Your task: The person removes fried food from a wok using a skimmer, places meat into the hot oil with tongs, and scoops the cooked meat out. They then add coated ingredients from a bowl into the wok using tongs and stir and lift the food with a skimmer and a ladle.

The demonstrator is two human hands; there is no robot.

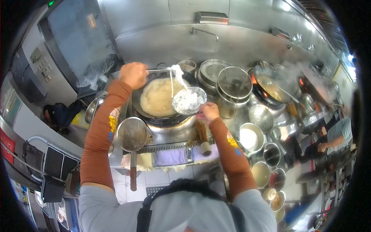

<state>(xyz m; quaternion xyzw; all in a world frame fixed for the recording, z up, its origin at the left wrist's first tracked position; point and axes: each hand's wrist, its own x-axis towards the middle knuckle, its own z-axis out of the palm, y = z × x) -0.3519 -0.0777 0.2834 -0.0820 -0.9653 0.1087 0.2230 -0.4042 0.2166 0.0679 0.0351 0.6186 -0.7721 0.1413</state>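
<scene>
My left hand (133,75) is closed round a thin, pale, rod-like utensil (157,70); its exact kind is unclear. At its far end hangs a lump of white, batter-like food (177,73). With its fingers on the rim, my right hand (209,112) grips a shallow bowl (204,96). White-coated food (188,100) fills the bowl, which is tilted over the wok's right side. Below both hands, the large wok (135,101) holds bubbling, foamy, yellowish oil (156,98).
A wire strainer (132,134) lies at the stove's front left, its handle overhanging the edge. A bamboo brush (202,133) is near my right forearm. Pots, a mesh basket (235,83) and a perforated ladle (261,118) crowd the right. Another wok (270,87) steams there; a person's arm (332,144) is farther right.
</scene>
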